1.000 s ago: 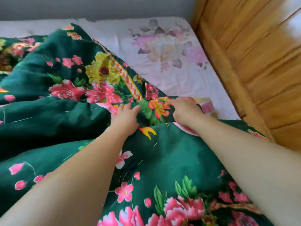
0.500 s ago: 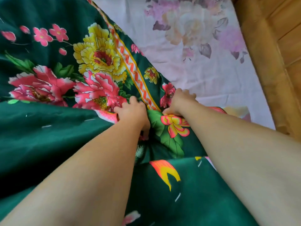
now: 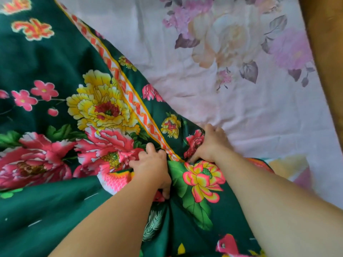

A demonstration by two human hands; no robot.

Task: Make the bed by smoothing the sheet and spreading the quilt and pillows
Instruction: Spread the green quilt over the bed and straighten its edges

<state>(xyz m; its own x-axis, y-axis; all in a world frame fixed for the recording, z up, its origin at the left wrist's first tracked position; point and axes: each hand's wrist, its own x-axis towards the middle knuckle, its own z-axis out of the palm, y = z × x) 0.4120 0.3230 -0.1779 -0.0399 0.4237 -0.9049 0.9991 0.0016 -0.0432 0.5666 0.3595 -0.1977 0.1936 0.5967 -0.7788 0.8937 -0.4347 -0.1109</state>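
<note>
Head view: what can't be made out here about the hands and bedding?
- Left hand: fingertips buried in the quilt folds.
- Right hand: fingertips hidden behind its own knuckles.
- Sheet: covered by the quilt on the left.
- Pillows: none in frame.

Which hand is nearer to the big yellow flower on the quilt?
Left. The left hand grips the quilt just below the yellow flower; the right hand grips it farther right, beyond the striped border.

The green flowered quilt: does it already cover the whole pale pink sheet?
No, the green flowered quilt lies bunched on the left, gripped by both hands, and much of the pale pink sheet is bare.
</note>
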